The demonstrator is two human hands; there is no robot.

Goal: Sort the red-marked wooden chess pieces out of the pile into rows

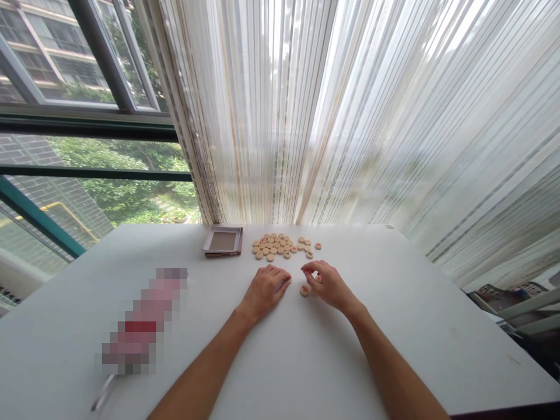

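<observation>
A cluster of several round wooden game pieces [275, 246] lies on the white table [394, 303] near its far edge. My left hand [265, 290] rests palm down on the table with its fingers curled loosely, holding nothing that I can see. My right hand [326, 283] is beside it, fingers pinched together at a piece that is mostly hidden. One more wooden piece with a red mark [304, 290] lies flat on the table just left of my right hand's fingertips.
A small open box [223, 241] sits left of the pieces. A pixelated reddish object [142, 321] lies on the table's left side. Sheer striped curtains [350, 116] hang behind the table, with a window [87, 116] at the left. The table's right edge drops to clutter [516, 297].
</observation>
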